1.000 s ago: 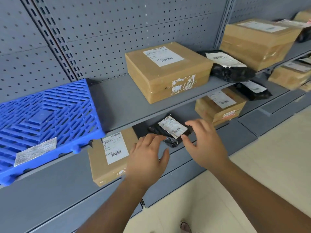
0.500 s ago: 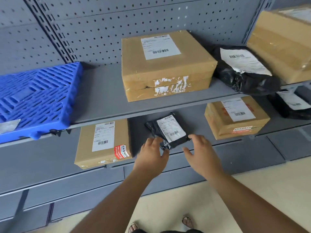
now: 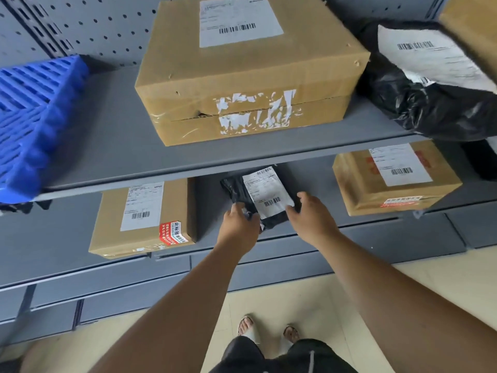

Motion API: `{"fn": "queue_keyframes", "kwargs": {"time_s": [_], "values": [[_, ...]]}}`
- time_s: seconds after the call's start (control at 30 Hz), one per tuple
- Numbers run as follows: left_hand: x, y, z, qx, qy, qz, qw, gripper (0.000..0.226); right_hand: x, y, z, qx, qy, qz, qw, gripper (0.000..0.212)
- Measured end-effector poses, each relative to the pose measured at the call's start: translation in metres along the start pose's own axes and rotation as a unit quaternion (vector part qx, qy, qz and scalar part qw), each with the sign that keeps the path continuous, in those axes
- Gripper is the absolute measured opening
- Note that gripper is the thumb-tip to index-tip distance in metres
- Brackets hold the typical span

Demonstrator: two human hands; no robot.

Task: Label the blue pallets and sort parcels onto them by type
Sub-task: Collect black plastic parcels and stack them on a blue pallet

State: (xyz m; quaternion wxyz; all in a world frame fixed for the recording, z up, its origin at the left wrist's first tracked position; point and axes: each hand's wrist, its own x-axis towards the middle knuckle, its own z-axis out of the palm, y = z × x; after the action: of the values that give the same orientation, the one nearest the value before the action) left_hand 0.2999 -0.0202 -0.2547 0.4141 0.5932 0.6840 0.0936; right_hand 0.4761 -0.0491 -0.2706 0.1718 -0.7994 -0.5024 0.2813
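Left hand (image 3: 238, 227) pinches the near-left edge of the small black plastic mailer bag with a white barcode label (image 3: 238, 188). Right hand (image 3: 312, 219) curls round its right edge, thumb on the label. Bag lies on the grey lower shelf (image 3: 212, 189), between two brown cardboard boxes (image 3: 145, 214) (image 3: 390, 179), apart from both. Blue slatted plastic pallet (image 3: 32, 125) sits on the upper shelf, far left; large taped cardboard box (image 3: 247, 76) beside it.
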Motion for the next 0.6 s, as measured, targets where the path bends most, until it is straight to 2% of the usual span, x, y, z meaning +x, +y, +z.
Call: {"fn": "queue_keyframes", "kwargs": {"time_s": [0.17, 0.3, 0.47, 0.6], "values": [[0.02, -0.009, 0.024, -0.059, 0.023, -0.033, 0.997, 0.045, 0.022, 0.001, 0.013, -0.027, -0.031, -0.022, 0.999, 0.048], [0.034, -0.015, 0.035, -0.093, 0.025, -0.038, 0.995, 0.039, 0.036, 0.004, 0.03, -0.006, -0.038, -0.003, 0.999, 0.035], [0.041, -0.013, 0.041, -0.115, 0.008, -0.046, 0.992, 0.035, 0.041, 0.008, 0.042, 0.028, -0.019, 0.013, 0.999, 0.028], [0.041, -0.016, 0.041, -0.143, 0.007, -0.053, 0.988, 0.035, 0.037, 0.009, 0.042, 0.049, -0.001, 0.012, 0.999, 0.032]]}}
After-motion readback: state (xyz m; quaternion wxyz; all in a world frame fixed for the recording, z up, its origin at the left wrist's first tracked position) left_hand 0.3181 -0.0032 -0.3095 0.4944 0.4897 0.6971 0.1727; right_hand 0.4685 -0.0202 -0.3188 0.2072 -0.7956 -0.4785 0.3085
